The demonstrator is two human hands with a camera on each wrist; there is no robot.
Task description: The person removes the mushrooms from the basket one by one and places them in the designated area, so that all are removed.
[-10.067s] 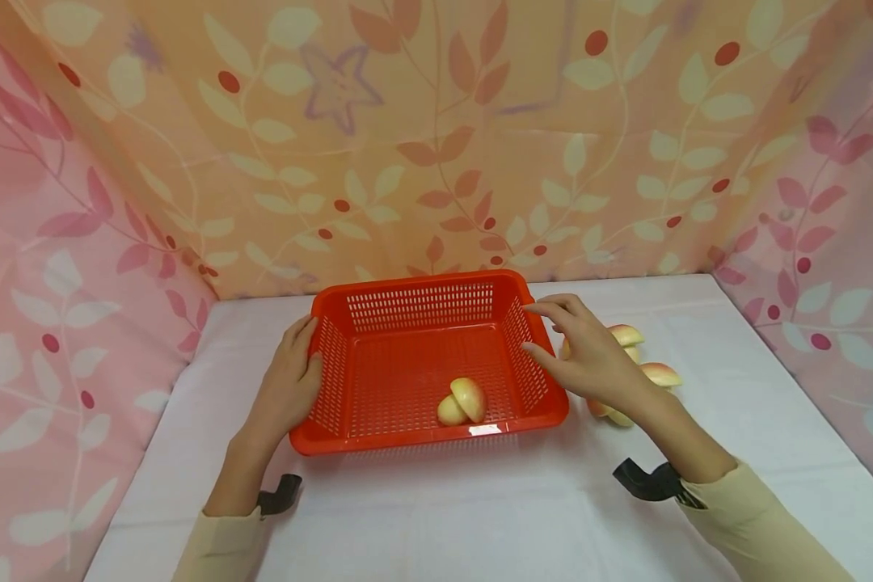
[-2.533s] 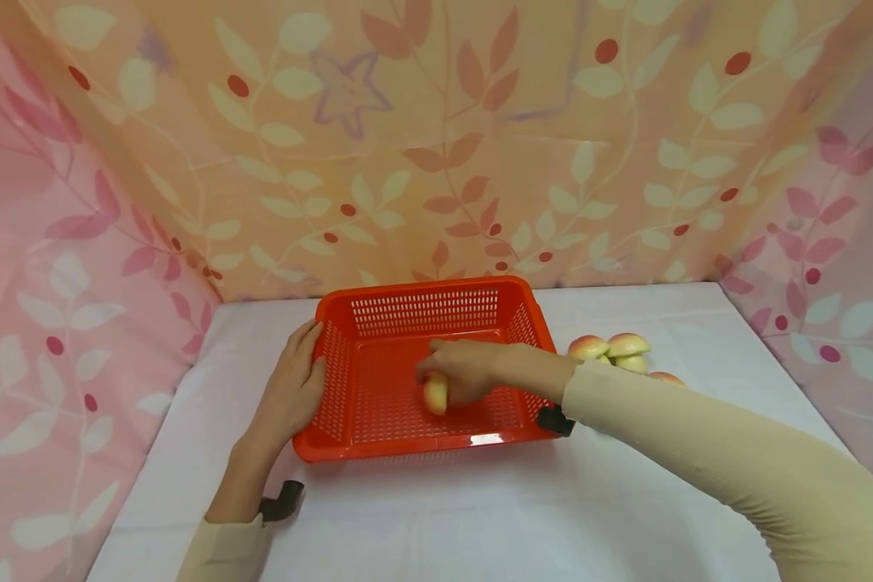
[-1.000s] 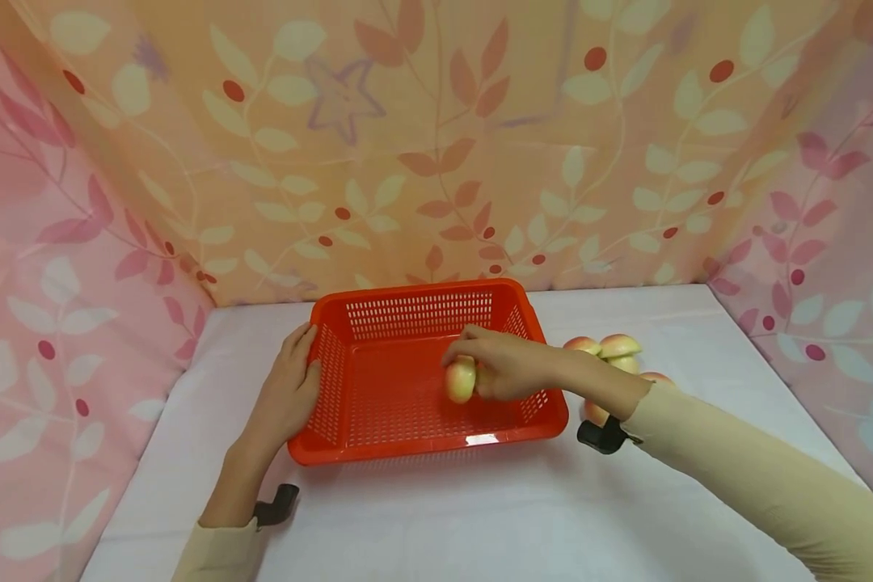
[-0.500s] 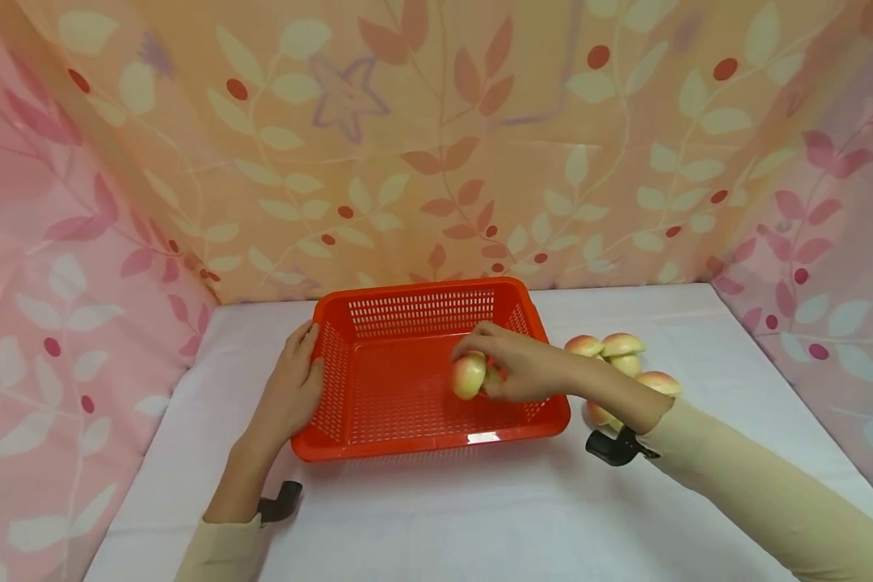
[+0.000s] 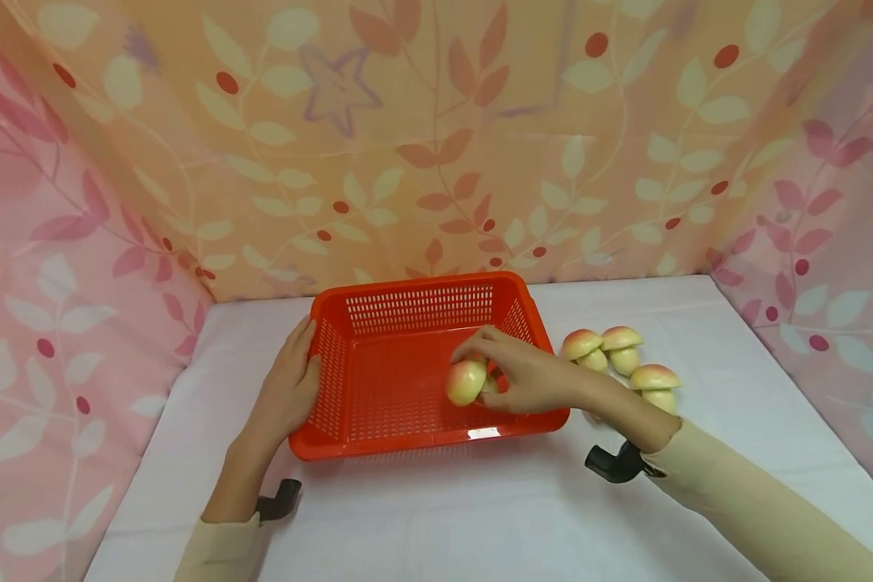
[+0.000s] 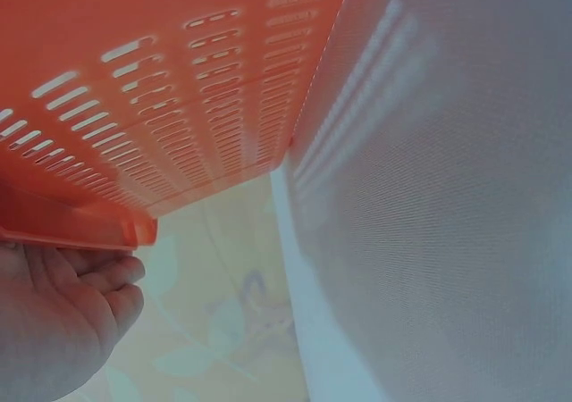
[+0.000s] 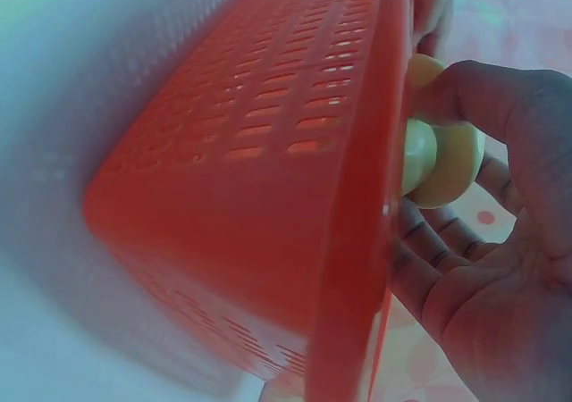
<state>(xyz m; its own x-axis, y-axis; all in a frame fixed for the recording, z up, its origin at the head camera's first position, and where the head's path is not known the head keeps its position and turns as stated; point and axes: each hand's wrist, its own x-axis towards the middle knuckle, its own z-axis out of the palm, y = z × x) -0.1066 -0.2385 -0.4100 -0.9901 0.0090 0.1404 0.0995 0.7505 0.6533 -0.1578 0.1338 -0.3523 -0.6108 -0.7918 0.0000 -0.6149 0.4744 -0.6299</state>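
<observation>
A red slotted basket (image 5: 349,440) stands on the white table (image 5: 480,517). My left hand (image 5: 285,386) rests flat against the basket's left wall (image 6: 179,125); in the left wrist view its fingers (image 6: 98,286) lie under the rim. My right hand (image 5: 527,378) reaches over the basket's right wall (image 7: 268,170) and grips a toy mushroom (image 5: 466,381) with a pink and yellow cap above the basket floor. The right wrist view shows its pale stem and cap (image 7: 438,165) between my fingers.
Three more toy mushrooms (image 5: 622,349) lie on the table to the right of the basket, behind my right forearm. Patterned cloth walls (image 5: 436,145) close in the back and both sides of the table.
Earlier my right hand reached into the basket and took hold of the mushroom. Over the last second it has carried it up and slightly right, toward the basket's right wall. The left hand has stayed put.
</observation>
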